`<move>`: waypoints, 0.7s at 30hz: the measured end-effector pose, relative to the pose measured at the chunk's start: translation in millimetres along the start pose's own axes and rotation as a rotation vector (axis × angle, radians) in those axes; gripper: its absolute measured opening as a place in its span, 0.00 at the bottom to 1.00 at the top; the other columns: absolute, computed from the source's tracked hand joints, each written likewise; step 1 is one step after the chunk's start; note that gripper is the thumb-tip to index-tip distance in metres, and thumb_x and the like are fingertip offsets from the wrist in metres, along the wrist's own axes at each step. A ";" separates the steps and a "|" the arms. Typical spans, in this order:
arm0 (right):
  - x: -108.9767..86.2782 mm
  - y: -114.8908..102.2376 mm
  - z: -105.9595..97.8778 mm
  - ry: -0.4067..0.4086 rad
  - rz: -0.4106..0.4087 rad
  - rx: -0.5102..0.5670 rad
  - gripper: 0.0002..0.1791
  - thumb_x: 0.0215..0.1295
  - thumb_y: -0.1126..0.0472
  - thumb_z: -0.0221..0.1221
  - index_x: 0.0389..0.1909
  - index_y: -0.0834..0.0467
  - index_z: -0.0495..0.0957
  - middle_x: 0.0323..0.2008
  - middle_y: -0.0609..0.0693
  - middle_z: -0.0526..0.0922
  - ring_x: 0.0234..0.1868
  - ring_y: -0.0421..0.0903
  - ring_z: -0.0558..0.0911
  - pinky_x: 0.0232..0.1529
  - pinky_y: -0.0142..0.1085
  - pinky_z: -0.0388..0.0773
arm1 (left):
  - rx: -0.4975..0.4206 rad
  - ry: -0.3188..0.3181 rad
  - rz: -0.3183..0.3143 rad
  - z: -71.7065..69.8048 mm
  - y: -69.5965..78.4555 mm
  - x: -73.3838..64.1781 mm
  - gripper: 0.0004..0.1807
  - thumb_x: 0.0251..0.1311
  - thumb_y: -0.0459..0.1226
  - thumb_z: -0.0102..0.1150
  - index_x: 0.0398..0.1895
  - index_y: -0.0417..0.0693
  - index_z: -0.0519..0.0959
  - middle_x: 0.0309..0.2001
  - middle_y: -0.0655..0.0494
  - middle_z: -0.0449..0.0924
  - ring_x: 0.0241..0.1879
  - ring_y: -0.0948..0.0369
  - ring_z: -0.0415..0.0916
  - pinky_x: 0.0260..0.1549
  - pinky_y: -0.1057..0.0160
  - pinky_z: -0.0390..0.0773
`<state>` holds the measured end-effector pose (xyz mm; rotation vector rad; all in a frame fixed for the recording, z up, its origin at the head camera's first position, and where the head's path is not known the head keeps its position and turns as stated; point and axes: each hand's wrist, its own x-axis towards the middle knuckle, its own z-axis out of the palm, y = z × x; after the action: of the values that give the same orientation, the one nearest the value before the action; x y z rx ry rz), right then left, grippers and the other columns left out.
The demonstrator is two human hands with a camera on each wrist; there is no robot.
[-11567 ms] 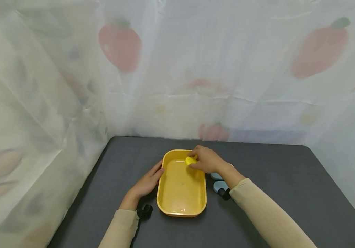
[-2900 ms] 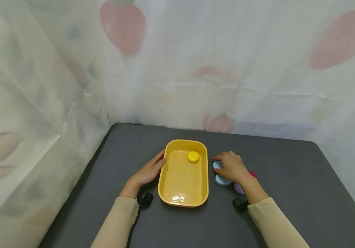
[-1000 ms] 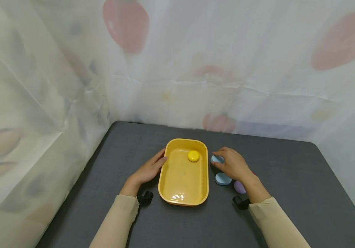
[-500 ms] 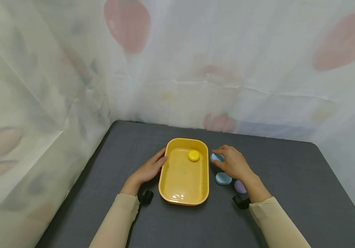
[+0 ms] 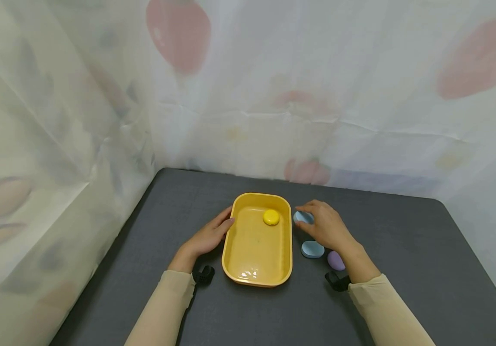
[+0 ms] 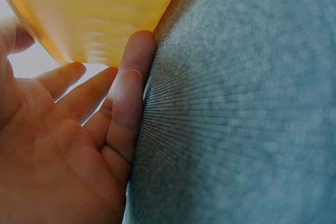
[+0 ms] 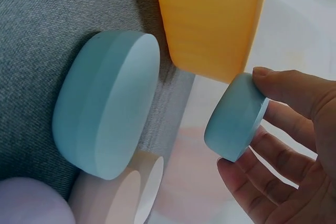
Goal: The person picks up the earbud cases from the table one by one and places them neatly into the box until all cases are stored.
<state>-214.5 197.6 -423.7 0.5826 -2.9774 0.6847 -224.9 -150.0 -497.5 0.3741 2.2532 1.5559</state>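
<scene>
A yellow tray (image 5: 256,250) with a rounded rim stands mid-table, and a small yellow rounded piece (image 5: 271,217) lies inside near its far right corner. Along the tray's left side rests my left hand (image 5: 206,238), fingers extended against the outer wall and thumb by the rim. My right hand (image 5: 327,225), just right of the tray, pinches a light blue rounded block (image 7: 233,116) between thumb and fingertips. In the right wrist view the block appears raised off the table. A second light blue oval block (image 5: 312,249) lies closer to me.
A purple rounded piece (image 5: 336,260) lies by my right wrist. Pale pink and white pieces (image 7: 113,198) show behind the second blue block in the right wrist view. A patterned curtain (image 5: 248,120) hangs behind the dark table (image 5: 386,250).
Earlier my right hand held the yellow piece over the tray; it now lies inside. That hand then took hold of a blue block and moved it slightly away from me. The left hand stayed.
</scene>
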 end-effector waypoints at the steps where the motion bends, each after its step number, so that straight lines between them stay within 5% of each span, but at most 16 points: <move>1: -0.1 -0.3 -0.5 0.003 -0.002 0.002 0.26 0.68 0.53 0.70 0.64 0.57 0.82 0.57 0.58 0.83 0.59 0.60 0.80 0.59 0.59 0.79 | 0.001 0.000 -0.001 0.0 0.0 0.0 0.32 0.82 0.57 0.40 0.84 0.74 0.49 0.82 0.58 0.54 0.71 0.52 0.71 0.64 0.47 0.78; 21: 2.3 -13.6 -6.2 0.047 -0.028 0.024 0.27 0.68 0.52 0.70 0.64 0.57 0.82 0.58 0.56 0.82 0.60 0.59 0.79 0.60 0.58 0.78 | 0.001 0.001 0.004 1.1 1.3 0.5 0.31 0.84 0.53 0.39 0.84 0.71 0.48 0.83 0.57 0.51 0.77 0.51 0.63 0.67 0.45 0.75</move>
<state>-212.0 188.2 -412.3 0.5996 -2.9157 0.7222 -224.8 -148.4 -496.7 0.3782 2.2549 1.5576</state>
